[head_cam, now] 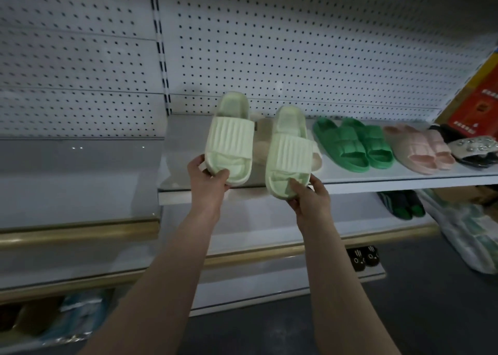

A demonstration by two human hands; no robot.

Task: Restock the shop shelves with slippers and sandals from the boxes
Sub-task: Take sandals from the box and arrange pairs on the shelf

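Note:
I hold two pale green ribbed slide slippers in front of a white shelf (404,178). My left hand (208,182) grips the toe end of the left pale green slipper (230,136). The toe end of the right pale green slipper (288,150) is pinched by my right hand (310,193), thumb on top. Both slippers stand tilted, heels up, over the shelf's left part. Behind them a beige slipper (262,139) lies on the shelf, mostly hidden.
Along the shelf to the right lie a bright green pair (353,144), a pink pair (420,150) and a studded black sandal (474,150). A red box (479,104) stands at far right. Dark slippers (401,203) sit on a lower shelf; a plastic bag (474,236) lies below right.

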